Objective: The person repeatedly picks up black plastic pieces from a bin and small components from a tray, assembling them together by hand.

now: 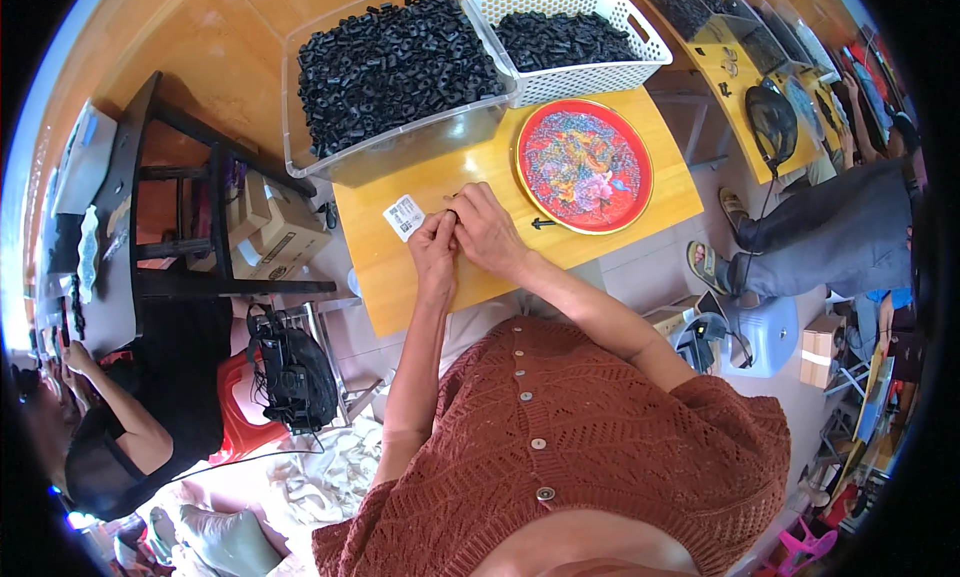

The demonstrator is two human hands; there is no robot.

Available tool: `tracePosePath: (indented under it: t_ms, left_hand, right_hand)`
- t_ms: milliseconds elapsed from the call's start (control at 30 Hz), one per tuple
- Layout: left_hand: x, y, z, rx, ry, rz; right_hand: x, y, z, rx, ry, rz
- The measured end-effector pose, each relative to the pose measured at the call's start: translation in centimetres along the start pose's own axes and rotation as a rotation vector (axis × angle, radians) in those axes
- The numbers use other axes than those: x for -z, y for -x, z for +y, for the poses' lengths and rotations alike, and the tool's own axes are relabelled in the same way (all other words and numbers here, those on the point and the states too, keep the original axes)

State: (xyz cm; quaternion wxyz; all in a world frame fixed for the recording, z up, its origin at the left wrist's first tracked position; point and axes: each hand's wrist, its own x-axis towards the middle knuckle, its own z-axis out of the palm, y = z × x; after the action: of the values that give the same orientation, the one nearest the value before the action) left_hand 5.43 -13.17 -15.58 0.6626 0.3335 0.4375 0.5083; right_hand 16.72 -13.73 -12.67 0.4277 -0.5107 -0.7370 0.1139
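Note:
Above the yellow table [400, 302], both hands meet, closed in a pinch. Between the fingertips shows a bit of a small black part, mostly hidden by the fingers. My left hand [434, 255] grips it from the left, and my right hand [488, 232] closes over it from the right. A white printed card [404, 218] lies just left of the fingers. To the right of my right hand, a loose small black plastic piece [543, 223] rests on the table. Beyond it stands a round red tray [640, 202] with many tiny metal pieces spread over its flowered bottom.
A clear plastic bin [400, 137] heaped with black plastic parts stands at the back. Beside it is a white perforated basket [590, 80] of similar parts. Another person sits at the left near a black chair [215, 217]; someone's legs [830, 227] extend at the right.

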Motion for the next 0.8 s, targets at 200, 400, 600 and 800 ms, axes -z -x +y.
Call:
tracePosePath:
  t_ms: [200,400,600,800]
  left_hand:
    - [-0.4,0.4,0.5,0.014,-0.037,0.025]
    - [0.7,-0.5,0.7,0.066,-0.052,-0.133]
    - [0.2,0.3,1.7,0.092,-0.047,-0.059]
    - [0.3,0.0,1.1,-0.006,-0.190,-0.122]
  right_hand:
    - [-0.2,0.3,0.0,-0.004,0.018,-0.005]
    - [0.4,0.0,0.3,-0.006,-0.027,-0.006]
    - [5.0,-1.6,0.0,0.058,0.046,0.226]
    - [12.6,-10.4,2.9,0.138,0.249,0.504]
